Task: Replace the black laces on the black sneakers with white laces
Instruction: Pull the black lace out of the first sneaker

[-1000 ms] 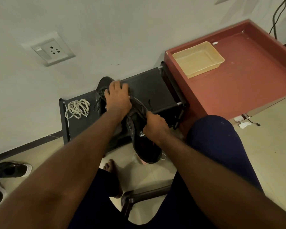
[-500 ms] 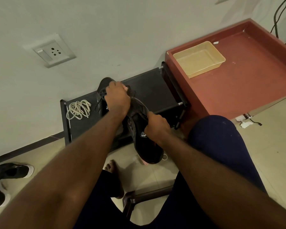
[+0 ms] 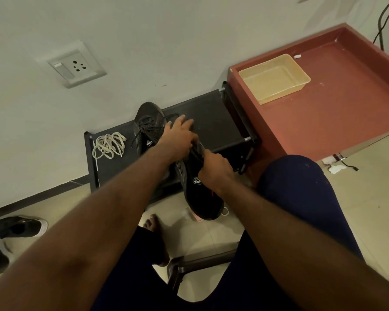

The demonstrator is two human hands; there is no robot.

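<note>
One black sneaker (image 3: 147,118) with black laces lies on the low black rack (image 3: 213,122) by the wall. A second black sneaker (image 3: 200,196) is tilted off the rack's front edge, toe toward the rack, and my right hand (image 3: 213,169) grips its upper side. My left hand (image 3: 177,135) reaches over the rack between the two sneakers, fingers stretched out straight, palm over the held sneaker's front end. A bundle of white laces (image 3: 109,144) lies on the rack's left part. The laces of the held sneaker are hidden by my hands.
A red-brown cabinet top (image 3: 337,113) with a raised rim stands right of the rack and holds a cream plastic tray (image 3: 301,75). Other shoes (image 3: 20,227) lie on the floor at the left. My knees and a stool frame (image 3: 189,265) are below.
My left hand has left the sneaker on the rack, which now shows, and moved right with its fingers straightened. My right hand keeps its grip on the tilted sneaker.
</note>
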